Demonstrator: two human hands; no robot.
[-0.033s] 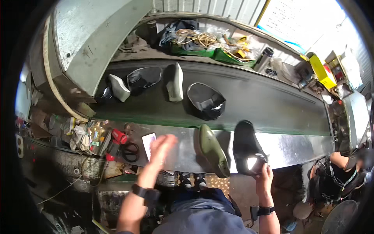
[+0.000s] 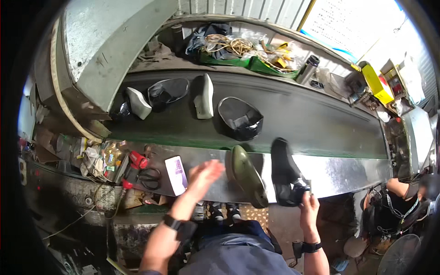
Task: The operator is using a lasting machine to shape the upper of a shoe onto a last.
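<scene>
My right hand (image 2: 310, 208) is closed on the heel end of a black shoe (image 2: 283, 167), whose toe points away from me over the metal ledge. To its left a green shoe last (image 2: 248, 176) rests on the ledge, toe away from me. My left hand (image 2: 206, 178) hovers left of the last, fingers stretched out and slightly blurred, holding nothing. Near that hand lies a phone-like flat object (image 2: 176, 175) with a white and purple face.
On the dark belt (image 2: 316, 114) lie black shoe uppers (image 2: 241, 119) and pale wedge-shaped soles (image 2: 204, 97). A red tool (image 2: 136, 161) and black-handled scissors (image 2: 149, 178) sit at the left. Behind the belt stand green trays (image 2: 270, 68) and a flask (image 2: 308, 68). Another person's arm (image 2: 399, 188) shows at right.
My left hand has moved right toward the last, uncovering more of the flat white and purple object. The black shoe has turned slightly in my right hand, and more of its opening shows.
</scene>
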